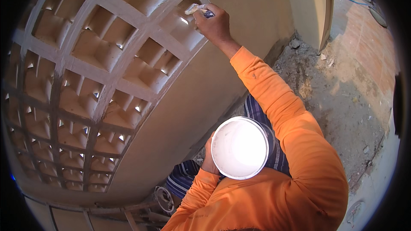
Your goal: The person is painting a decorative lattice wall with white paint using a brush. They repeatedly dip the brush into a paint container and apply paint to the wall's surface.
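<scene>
My right hand (213, 22) is shut on a paintbrush (196, 9) whose bristles are caked with white paint. The brush reaches into an opening at the upper right corner of a ventilation block screen (126, 27) set in the wall. Much of the upper grid wears a whitish coat, while its lower bars look bare and grey. Against my body my left hand (208, 154) holds a white plastic bucket (223, 154) by its side, and most of those fingers are hidden behind it. White paint shows inside the bucket, partly washed out by glare.
Plain beige wall (179, 112) borders the screen. Rough ground with rubble (340, 102) lies at right, below a wooden frame edge (327, 16) and reddish tiles (369, 35). A small container (164, 199) stands at lower left near a ladder-like frame (106, 210).
</scene>
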A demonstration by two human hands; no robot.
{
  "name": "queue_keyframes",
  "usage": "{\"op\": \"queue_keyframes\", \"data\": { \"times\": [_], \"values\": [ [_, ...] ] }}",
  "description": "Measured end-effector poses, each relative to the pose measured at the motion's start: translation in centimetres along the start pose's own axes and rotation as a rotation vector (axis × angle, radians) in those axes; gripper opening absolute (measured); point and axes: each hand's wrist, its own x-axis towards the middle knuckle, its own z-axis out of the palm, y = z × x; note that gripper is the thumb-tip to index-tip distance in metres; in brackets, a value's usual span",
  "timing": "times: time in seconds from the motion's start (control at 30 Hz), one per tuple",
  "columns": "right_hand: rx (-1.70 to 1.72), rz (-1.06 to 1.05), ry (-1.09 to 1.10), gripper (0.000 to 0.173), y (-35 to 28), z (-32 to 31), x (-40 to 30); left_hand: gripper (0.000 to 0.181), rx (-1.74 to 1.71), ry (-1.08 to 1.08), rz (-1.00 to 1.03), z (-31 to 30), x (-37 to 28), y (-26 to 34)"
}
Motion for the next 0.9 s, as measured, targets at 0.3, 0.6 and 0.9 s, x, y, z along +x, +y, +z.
{"op": "queue_keyframes", "data": {
  "times": [0.3,0.6,0.9],
  "values": [
    [-0.121,-0.212,0.112,0.024,-0.3,2.7,2.1,0.061,-0.024,-0.05,-0.044,0.6,-0.3,0.6],
    [-0.254,-0.298,0.019,0.019,-2.6,-3.1,-2.1,0.058,-0.019,0.003,-0.032,-0.3,-0.2,0.3],
    [-0.412,-0.821,-0.337,0.025,-1.1,-5.2,1.6,0.054,0.02,-0.004,-0.023,0.7,-0.2,0.7]
  ]
}}
